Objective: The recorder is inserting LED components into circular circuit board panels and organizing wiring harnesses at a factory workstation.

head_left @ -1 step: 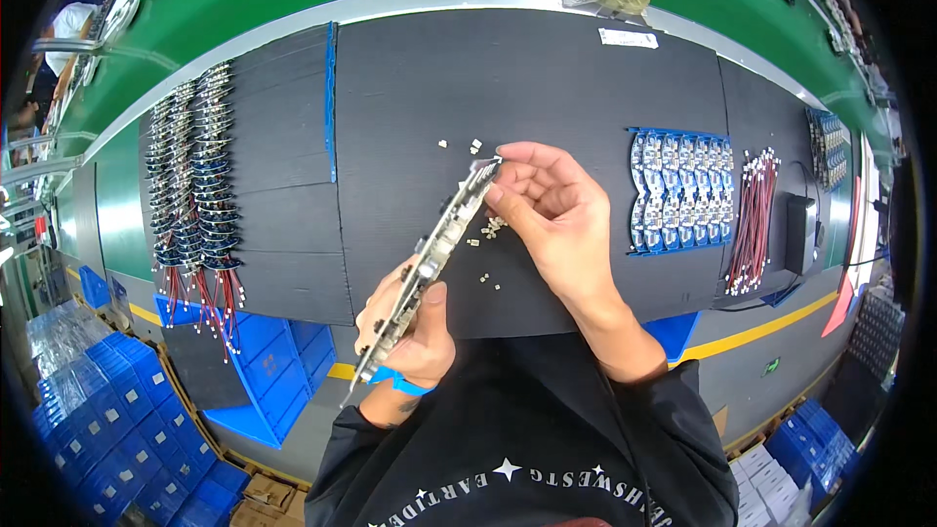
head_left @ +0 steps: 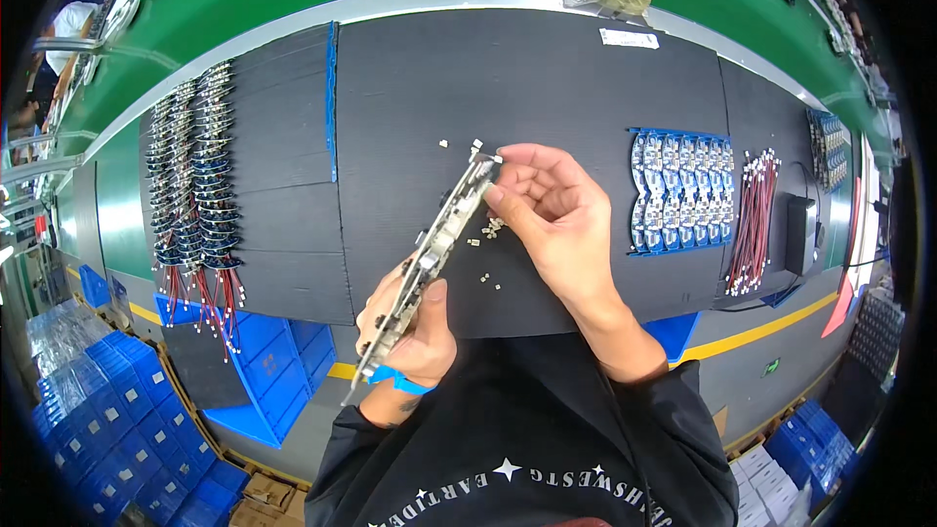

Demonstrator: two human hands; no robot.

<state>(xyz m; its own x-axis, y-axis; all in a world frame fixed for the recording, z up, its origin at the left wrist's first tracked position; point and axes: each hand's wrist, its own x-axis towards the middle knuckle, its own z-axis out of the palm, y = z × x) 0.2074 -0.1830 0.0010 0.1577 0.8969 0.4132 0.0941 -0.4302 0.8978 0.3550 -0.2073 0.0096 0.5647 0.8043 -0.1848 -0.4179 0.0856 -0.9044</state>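
A long circuit board panel [head_left: 429,259], seen nearly edge-on with parts along its face, is held tilted above the black work surface. My left hand [head_left: 415,332], with a blue band at its wrist, grips its lower half, thumb on the near side. At its upper end, the thumb and forefinger of my right hand [head_left: 556,210] close on the panel's tip. Whether a small part is also between those fingertips, I cannot make out. Small white connectors [head_left: 473,243] lie scattered on the surface below and around the panel, some hidden behind it and the right hand.
To the right lie blue circuit board panels [head_left: 681,190], a bundle of red wires with white plugs [head_left: 753,222] and a black box [head_left: 801,234]. Stacked boards with red leads [head_left: 195,171] fill the left end. A blue strip [head_left: 331,102] lies left of centre; blue crates [head_left: 268,381] stand below.
The panel has turned slightly in my left hand, showing a little less of its face. My right hand stays almost in place at its upper end.
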